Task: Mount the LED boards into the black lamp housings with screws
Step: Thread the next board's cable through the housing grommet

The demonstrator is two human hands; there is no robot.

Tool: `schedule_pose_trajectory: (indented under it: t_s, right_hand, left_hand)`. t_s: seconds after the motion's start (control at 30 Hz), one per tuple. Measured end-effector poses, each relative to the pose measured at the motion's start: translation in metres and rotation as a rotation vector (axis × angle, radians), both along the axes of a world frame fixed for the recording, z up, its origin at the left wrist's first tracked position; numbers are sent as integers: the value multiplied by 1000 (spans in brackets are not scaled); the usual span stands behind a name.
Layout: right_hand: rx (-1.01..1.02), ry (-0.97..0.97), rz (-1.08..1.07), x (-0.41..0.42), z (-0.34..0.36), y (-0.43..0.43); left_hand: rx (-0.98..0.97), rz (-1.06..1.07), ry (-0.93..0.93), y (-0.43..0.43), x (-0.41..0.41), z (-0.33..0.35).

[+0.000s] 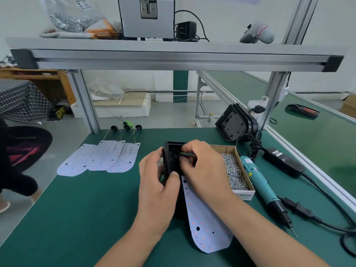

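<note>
While my left hand (156,182) grips the black housing (170,158) by its left side, thumb curled over the near edge, my right hand (202,166) reaches into the open shell, its fingers bent and pinching the green and yellow wires (187,154) at the far end. The housing stands near the middle of the green mat (96,209). Its LED board (206,224) lies outside it, stretching from under my right hand toward me, rounded end nearest. Three spare boards (100,158) lie overlapped to the left, well apart, their leads pointing away from me. Just right of the housing sits a cardboard box (243,195) of screws (234,170), with a teal electric screwdriver (260,182) lying along its right side. More housings (235,124) lean in a stack at the back right of the mat.
</note>
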State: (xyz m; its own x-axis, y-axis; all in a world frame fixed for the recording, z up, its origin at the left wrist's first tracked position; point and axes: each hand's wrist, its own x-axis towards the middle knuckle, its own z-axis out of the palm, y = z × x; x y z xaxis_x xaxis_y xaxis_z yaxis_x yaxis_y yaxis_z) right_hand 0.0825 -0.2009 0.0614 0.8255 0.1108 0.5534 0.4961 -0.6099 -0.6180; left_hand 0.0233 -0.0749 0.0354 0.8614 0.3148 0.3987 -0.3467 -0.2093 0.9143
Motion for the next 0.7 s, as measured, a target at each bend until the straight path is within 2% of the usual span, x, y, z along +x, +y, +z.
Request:
schedule_pose_trajectory:
  t_s: [0.13, 0.27, 0.47, 0.7]
  right_hand:
    - [-126, -36, 0, 1, 2, -1]
    - [-217, -153, -18, 1, 3, 0]
    - [-275, -243, -59, 2, 3, -2]
    - [-54, -26, 97, 5, -2, -5]
  left_hand:
    - [14, 6, -3, 2, 1, -2]
    - [27, -16, -26, 2, 2, -5]
    - [84, -32, -43, 1, 3, -9]
    - [72, -34, -42, 2, 5, -13]
